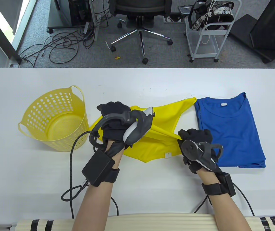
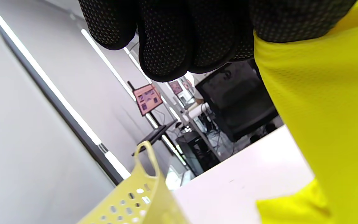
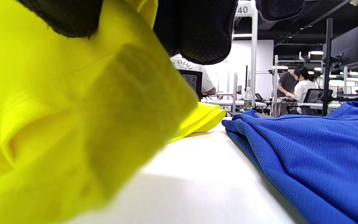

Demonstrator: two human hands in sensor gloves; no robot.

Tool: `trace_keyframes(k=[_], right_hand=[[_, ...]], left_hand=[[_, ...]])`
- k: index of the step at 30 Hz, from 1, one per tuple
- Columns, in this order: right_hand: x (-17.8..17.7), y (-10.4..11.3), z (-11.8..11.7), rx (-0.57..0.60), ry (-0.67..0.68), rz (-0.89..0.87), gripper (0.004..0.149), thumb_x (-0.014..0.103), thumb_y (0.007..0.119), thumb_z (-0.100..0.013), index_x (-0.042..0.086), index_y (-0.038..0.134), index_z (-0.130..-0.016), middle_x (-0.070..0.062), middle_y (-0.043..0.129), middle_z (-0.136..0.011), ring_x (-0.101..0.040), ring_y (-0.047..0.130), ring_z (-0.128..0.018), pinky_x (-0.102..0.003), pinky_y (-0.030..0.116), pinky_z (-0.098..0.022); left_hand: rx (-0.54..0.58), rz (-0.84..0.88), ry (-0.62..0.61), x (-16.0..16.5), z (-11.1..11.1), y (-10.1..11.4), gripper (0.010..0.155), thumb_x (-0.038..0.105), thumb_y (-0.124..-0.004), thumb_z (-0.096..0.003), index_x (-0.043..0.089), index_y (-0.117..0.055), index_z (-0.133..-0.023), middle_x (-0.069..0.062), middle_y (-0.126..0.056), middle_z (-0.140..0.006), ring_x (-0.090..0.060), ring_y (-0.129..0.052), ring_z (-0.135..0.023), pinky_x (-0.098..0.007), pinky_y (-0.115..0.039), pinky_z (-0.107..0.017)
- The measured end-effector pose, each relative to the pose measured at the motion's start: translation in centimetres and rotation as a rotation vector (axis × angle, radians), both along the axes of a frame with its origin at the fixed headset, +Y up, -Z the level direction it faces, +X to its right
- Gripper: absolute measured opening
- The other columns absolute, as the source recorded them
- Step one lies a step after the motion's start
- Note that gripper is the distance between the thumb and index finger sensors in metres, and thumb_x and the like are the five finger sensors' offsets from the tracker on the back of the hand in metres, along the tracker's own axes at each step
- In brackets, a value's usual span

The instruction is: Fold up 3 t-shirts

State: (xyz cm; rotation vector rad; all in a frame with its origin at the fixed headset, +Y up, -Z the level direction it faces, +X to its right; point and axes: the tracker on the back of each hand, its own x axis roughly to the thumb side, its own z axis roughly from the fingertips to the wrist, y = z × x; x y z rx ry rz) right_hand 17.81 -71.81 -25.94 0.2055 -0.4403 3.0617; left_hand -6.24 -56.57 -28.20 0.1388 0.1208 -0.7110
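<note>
A yellow t-shirt [image 1: 166,120] lies crumpled at the table's middle, one corner stretched toward the blue shirt. My left hand [image 1: 114,120] grips its left part; in the left wrist view the curled fingers [image 2: 166,37] hold yellow cloth [image 2: 331,102]. My right hand [image 1: 195,142] pinches a taut fold of the shirt at its right edge, and the right wrist view shows yellow fabric [image 3: 73,109] bunched under the fingers [image 3: 197,28]. A blue t-shirt [image 1: 231,130] lies folded flat at the right, also seen as the blue t-shirt [image 3: 306,155] beside my right hand.
A yellow perforated laundry basket [image 1: 55,118] stands on the white table [image 1: 152,79] at the left; its rim shows as the basket [image 2: 141,193] in the left wrist view. Cables [image 1: 71,168] trail from my wrists. An office chair [image 1: 140,19] and a white cart [image 1: 207,28] stand beyond the table.
</note>
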Motion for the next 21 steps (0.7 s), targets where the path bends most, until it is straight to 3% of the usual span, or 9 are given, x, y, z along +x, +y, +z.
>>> trace_keyframes(k=[3, 6, 11, 14, 16, 19, 21], right_hand=[[-0.1, 0.5, 0.2, -0.006, 0.017, 0.002, 0.04, 0.039, 0.077, -0.043, 0.026, 0.077, -0.081, -0.006, 0.082, -0.08, -0.032, 0.083, -0.07, -0.07, 0.051, -0.067], [0.3, 1.9, -0.2, -0.026, 0.034, -0.015, 0.04, 0.04, 0.077, -0.041, 0.025, 0.079, -0.078, -0.006, 0.083, -0.076, -0.032, 0.084, -0.067, -0.067, 0.053, -0.066], [1.7, 6.7, -1.7, -0.062, 0.09, -0.075, 0.041, 0.045, 0.082, -0.036, 0.023, 0.087, -0.07, -0.006, 0.09, -0.065, -0.031, 0.088, -0.057, -0.061, 0.062, -0.061], [1.2, 8.3, -3.4, -0.243, 0.223, -0.012, 0.04, 0.042, 0.084, -0.036, 0.022, 0.088, -0.07, -0.007, 0.09, -0.064, -0.029, 0.09, -0.053, -0.057, 0.068, -0.056], [0.6, 7.7, -4.5, -0.371, 0.203, 0.077, 0.039, 0.041, 0.082, -0.037, 0.022, 0.087, -0.071, -0.007, 0.09, -0.065, -0.029, 0.089, -0.054, -0.054, 0.069, -0.054], [-0.2, 4.9, -7.7, -0.565, 0.175, 0.17, 0.039, 0.04, 0.081, -0.038, 0.022, 0.086, -0.072, -0.007, 0.09, -0.065, -0.028, 0.09, -0.054, -0.053, 0.07, -0.054], [-0.4, 3.3, -10.1, -0.632, 0.118, 0.174, 0.039, 0.04, 0.081, -0.037, 0.022, 0.086, -0.071, -0.007, 0.09, -0.065, -0.028, 0.09, -0.054, -0.053, 0.07, -0.054]], left_hand=[[-0.02, -0.055, -0.015, -1.1, 0.5, -1.0, 0.04, 0.054, -0.083, -0.0368, 0.038, -0.086, -0.073, 0.008, -0.093, -0.07, -0.013, -0.097, -0.065, -0.042, -0.073, -0.062], [-0.066, 0.03, -0.002, -2.9, 1.0, -1.2, 0.04, 0.054, -0.083, -0.037, 0.038, -0.086, -0.073, 0.008, -0.093, -0.07, -0.013, -0.097, -0.066, -0.043, -0.073, -0.062], [-0.149, 0.155, 0.047, -5.0, 0.9, -1.1, 0.04, 0.054, -0.081, -0.0387, 0.038, -0.084, -0.074, 0.008, -0.091, -0.072, -0.014, -0.096, -0.068, -0.043, -0.071, -0.064], [-0.216, 0.111, 0.057, -4.9, 0.2, -2.5, 0.038, 0.054, -0.08, -0.0398, 0.037, -0.084, -0.074, 0.007, -0.09, -0.072, -0.014, -0.096, -0.067, -0.041, -0.072, -0.062], [-0.306, 0.1, 0.053, -4.6, -0.5, -4.0, 0.038, 0.054, -0.079, -0.0401, 0.038, -0.083, -0.075, 0.008, -0.09, -0.072, -0.013, -0.096, -0.067, -0.039, -0.073, -0.062], [-0.431, 0.102, 0.051, -4.1, -2.6, -7.0, 0.038, 0.054, -0.078, -0.0405, 0.038, -0.082, -0.075, 0.008, -0.089, -0.072, -0.013, -0.096, -0.067, -0.039, -0.073, -0.062], [-0.434, 0.123, 0.055, -4.2, -4.5, -7.9, 0.038, 0.054, -0.078, -0.04, 0.038, -0.082, -0.075, 0.008, -0.089, -0.073, -0.013, -0.096, -0.067, -0.039, -0.073, -0.062]])
